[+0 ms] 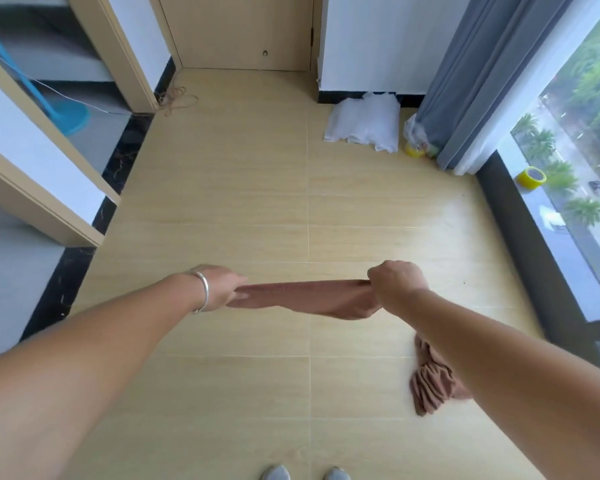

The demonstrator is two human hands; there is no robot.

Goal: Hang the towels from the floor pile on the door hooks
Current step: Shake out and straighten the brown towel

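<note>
Stretching towel (302, 297) between both hands (222, 285)

floor (243, 209): pale wood-look tile | door (239, 29): beige | curtain (471, 74): grey | window (575, 161): daylight, possibly overcast

A towel (302, 297) is stretched between the fingers (238, 294); a pile (430, 386) is seen below the right hand (397, 282), a door (239, 29) beyond.

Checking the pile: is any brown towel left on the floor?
Yes, a crumpled brown towel lies on the floor under the right forearm.
</note>
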